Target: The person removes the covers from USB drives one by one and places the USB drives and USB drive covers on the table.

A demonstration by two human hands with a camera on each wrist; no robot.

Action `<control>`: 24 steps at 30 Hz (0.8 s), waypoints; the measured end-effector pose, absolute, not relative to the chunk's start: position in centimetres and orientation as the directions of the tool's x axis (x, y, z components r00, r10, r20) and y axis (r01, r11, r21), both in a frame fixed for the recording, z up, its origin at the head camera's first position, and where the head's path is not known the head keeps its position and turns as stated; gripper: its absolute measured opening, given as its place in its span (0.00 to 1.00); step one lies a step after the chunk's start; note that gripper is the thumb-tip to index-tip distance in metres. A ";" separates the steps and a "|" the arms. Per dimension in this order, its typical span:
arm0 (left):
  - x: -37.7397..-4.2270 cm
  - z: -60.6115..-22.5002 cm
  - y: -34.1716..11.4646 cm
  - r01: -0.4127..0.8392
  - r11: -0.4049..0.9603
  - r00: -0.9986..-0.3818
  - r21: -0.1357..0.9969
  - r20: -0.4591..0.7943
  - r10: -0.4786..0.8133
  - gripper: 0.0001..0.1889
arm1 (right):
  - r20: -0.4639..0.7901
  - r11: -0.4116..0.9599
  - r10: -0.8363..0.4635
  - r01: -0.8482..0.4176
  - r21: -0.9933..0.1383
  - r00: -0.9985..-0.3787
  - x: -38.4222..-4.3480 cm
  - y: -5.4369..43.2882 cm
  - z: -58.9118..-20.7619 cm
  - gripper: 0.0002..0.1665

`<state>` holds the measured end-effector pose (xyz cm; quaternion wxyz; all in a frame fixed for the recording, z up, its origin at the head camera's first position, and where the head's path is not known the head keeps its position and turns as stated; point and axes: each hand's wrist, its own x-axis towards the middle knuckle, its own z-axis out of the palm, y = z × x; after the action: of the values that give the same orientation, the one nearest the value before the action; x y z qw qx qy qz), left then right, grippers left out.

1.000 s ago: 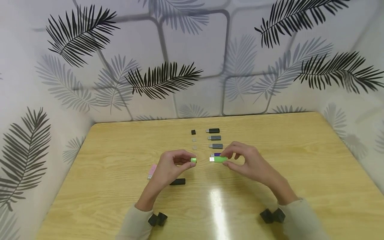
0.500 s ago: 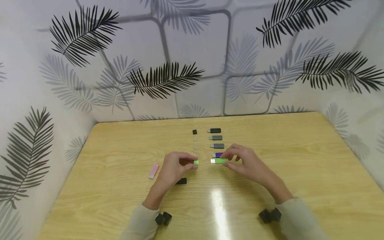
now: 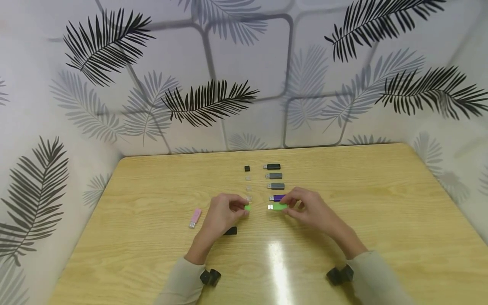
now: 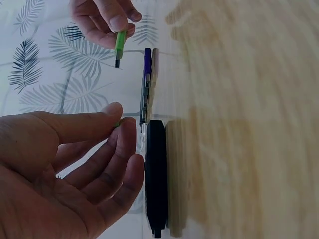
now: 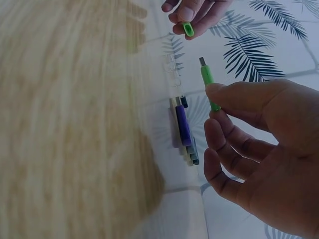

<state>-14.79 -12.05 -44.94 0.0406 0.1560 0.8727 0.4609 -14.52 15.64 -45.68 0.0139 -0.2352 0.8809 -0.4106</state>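
My left hand [image 3: 224, 214] pinches a small green cap [image 3: 247, 207] between thumb and fingertips; its hollow opening shows in the right wrist view. Across a short gap, my right hand [image 3: 310, 209] pinches the rear of a green USB stick [image 3: 278, 207], its bare metal plug pointing left toward the cap. In both wrist views the stick and cap are held above the table. Just beyond the green stick lies a purple USB stick [image 3: 276, 198], partly covered by the right fingers. A black USB stick [image 4: 156, 174] lies beneath the left hand, partly hidden in the head view.
Behind the purple stick, two grey USB sticks [image 3: 275, 186] and a black one [image 3: 273, 167] lie in a column. Left of them runs a column of clear caps [image 3: 248, 188] and a black cap [image 3: 247, 168]. A pink USB stick [image 3: 195, 218] lies on the table's [image 3: 133, 254] left side.
Both hands have come slightly nearer the person, carrying the green cap and green stick. The left hand has also shifted a little right, uncovering the pink stick.
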 end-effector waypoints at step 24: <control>-14.9 -45.8 -11.7 0.240 0.676 -0.943 0.697 0.001 0.334 0.05 | 0.002 0.646 -0.416 -0.297 -0.703 -0.909 -14.8 16.2 -46.6 0.08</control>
<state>-14.86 -11.69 -45.78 0.0631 0.1573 0.9132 0.3706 -14.82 16.24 -46.59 0.0800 -0.1972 0.9038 -0.3714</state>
